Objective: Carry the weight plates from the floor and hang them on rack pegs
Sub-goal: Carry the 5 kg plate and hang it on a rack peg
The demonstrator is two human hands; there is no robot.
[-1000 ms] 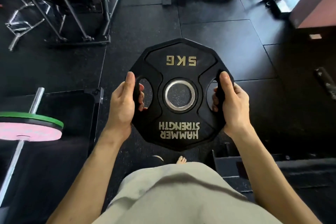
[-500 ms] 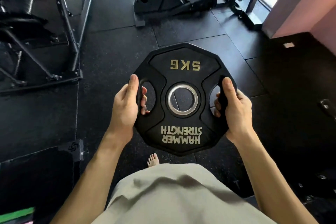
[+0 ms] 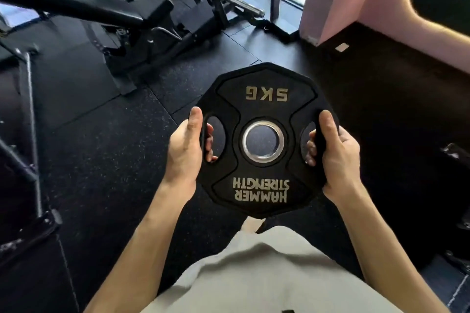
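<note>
Plate: black rubber-coated twelve-sided weight plate (image 3: 264, 99) with gold "5 KG" and "HAMMER STRENGTH" lettering and a steel-ringed centre hole, carried clear of the floor at waist height in front of the person, its printed face tipped up toward them.
Left hand: left hand (image 3: 184, 150) wraps the plate's left rim, thumb lying along the top face, fingers curled through the left grip slot.
Right hand: right hand (image 3: 335, 152) mirrors it on the right rim, thumb on top, fingertips showing through the right slot. Both grips closed round the handles, none slack.
What changed: in the last second the plate has kept its place between the hands, same hold throughout. The room has swung instead: a barbell with pink and green discs that sat at the person's left is gone from sight, and a black steel machine frame (image 3: 142, 20) and a pink wall (image 3: 368, 2) now fill the far side.
Reading: the person is turning and walking; this is the carry leg.
Floor: black speckled rubber floor tiles (image 3: 106, 160) underfoot.
Rack: no storage pegs recognisable yet, so hanging is still ahead; the centre hole will need lining up with a peg.
</note>
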